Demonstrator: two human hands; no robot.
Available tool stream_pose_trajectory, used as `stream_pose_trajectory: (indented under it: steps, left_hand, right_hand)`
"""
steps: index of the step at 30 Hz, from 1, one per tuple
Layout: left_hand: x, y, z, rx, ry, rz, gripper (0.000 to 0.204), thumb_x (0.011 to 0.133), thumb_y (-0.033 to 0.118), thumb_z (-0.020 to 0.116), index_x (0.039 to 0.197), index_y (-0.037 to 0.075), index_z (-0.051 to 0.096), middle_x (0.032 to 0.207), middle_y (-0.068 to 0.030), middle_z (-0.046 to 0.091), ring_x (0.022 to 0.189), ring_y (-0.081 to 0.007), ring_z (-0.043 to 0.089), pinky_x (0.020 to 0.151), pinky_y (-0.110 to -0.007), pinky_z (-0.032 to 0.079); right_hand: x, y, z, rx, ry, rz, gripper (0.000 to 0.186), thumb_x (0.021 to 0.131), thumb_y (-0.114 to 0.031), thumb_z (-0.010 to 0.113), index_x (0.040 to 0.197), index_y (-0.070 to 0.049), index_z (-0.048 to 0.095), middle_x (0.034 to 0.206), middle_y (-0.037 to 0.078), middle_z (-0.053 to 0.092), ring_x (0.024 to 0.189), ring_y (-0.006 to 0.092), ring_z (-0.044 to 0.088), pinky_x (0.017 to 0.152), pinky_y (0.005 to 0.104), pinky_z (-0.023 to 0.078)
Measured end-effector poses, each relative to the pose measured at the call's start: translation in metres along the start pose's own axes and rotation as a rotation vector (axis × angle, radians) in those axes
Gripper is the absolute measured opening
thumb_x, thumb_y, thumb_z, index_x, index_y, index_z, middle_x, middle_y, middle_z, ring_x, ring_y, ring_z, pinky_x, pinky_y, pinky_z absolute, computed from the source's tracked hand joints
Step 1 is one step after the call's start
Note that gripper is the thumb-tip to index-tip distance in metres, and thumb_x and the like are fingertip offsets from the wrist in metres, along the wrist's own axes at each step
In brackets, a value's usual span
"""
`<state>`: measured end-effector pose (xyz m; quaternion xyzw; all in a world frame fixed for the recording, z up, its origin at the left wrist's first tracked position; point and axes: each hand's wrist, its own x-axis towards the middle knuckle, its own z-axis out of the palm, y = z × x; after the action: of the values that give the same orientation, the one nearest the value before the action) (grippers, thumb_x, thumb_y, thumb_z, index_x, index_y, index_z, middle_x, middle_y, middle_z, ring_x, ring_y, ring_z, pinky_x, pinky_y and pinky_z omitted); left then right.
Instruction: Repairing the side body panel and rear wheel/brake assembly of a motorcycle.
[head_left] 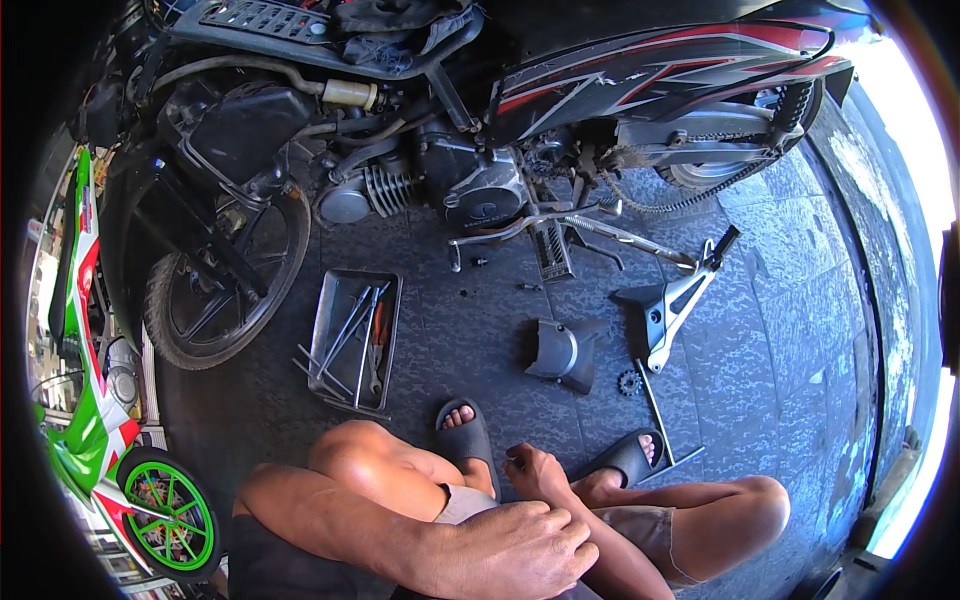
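Note:
My left hand (518,552) is curled with the knuckles up, against or just above my right forearm. My right hand (538,472) hangs between my knees with its fingers bent in. Nothing shows in either hand, though the fingertips are partly hidden. In front of my right foot lie a small toothed sprocket (629,382) and a long T-handle wrench (654,415). A grey plastic cover (560,356) rests on the floor ahead of my right hand. Farther right is a silver footrest bracket (685,312) with a black peg.
A motorcycle (484,200) stands across the far side, its chain (690,203) hanging loose. A metal tray (335,292) holds several wrenches and red-handled pliers (376,335). A small bolt (479,262) lies below the engine. At left stands a green-wheeled motorcycle (170,510).

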<state>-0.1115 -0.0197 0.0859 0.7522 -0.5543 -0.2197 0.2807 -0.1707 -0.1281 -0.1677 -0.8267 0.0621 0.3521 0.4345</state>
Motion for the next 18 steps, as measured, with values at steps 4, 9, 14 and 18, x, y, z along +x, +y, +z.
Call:
stream_pose_trajectory:
  steps: [4, 9, 14, 18]
  left_hand:
    - [-0.001, 0.003, -0.001, 0.159, 0.002, -0.002, 0.022, 0.083, 0.028, 0.065, 0.089, 0.007, 0.061, 0.087, -0.0074, 0.061, 0.084, -0.0198, 0.061, 0.078, -0.032, 0.048]
    - [-0.001, 0.0, -0.001, 0.14, 0.025, -0.017, 0.022, 0.083, 0.028, 0.065, 0.089, 0.008, 0.062, 0.086, -0.0073, 0.061, 0.084, -0.02, 0.06, 0.077, -0.032, 0.048]
    - [-0.001, 0.0, -0.003, 0.117, -0.005, -0.024, 0.024, 0.081, 0.028, 0.068, 0.09, 0.006, 0.061, 0.086, -0.0096, 0.062, 0.084, -0.0221, 0.062, 0.075, -0.034, 0.05]
    - [0.003, 0.001, -0.005, 0.124, -0.064, -0.017, 0.025, 0.082, 0.028, 0.068, 0.09, 0.005, 0.061, 0.087, -0.0107, 0.063, 0.085, -0.0233, 0.062, 0.075, -0.035, 0.05]
  right_hand:
    - [-0.002, -0.004, -0.002, 0.03, 0.006, -0.012, 0.036, 0.084, -0.025, 0.06, 0.112, -0.003, 0.066, 0.103, 0.022, 0.069, 0.098, 0.0383, 0.066, 0.087, 0.0441, 0.052]
    - [-0.002, -0.007, -0.004, 0.005, -0.007, -0.005, 0.037, 0.085, -0.026, 0.06, 0.113, -0.003, 0.065, 0.103, 0.023, 0.069, 0.099, 0.0388, 0.066, 0.087, 0.0442, 0.052]
    - [-0.003, -0.008, -0.005, 0.001, 0.008, -0.004, 0.037, 0.084, -0.026, 0.06, 0.113, -0.004, 0.065, 0.102, 0.024, 0.068, 0.099, 0.0399, 0.065, 0.088, 0.0454, 0.051]
    - [-0.001, 0.002, -0.002, 0.013, -0.012, 0.023, 0.037, 0.084, -0.029, 0.059, 0.114, -0.007, 0.066, 0.1, 0.025, 0.068, 0.098, 0.041, 0.065, 0.088, 0.0467, 0.051]
